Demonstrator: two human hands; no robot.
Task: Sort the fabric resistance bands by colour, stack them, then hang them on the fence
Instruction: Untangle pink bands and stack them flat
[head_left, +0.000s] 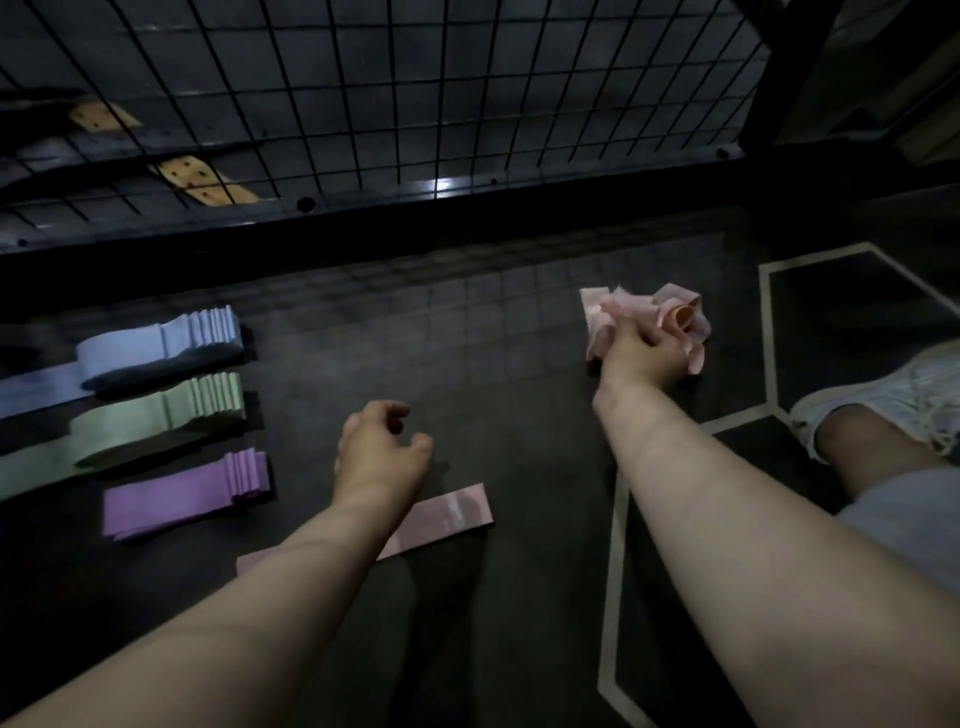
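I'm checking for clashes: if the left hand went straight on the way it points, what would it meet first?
The left hand points forward and rightward over bare floor. First in line, likely, is the bunch of pink bands gripped by the right hand. Depth is unclear.

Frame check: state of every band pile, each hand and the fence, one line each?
Blue band stack: stacked flat on floor.
Green band stack: stacked flat on floor.
Purple band stack: stacked flat on floor.
Single pink band: flat on floor, unstacked.
Pink band bunch: crumpled, gripped by right hand.
Left hand: fingers loosely curled, empty.
Fence: no bands hung.
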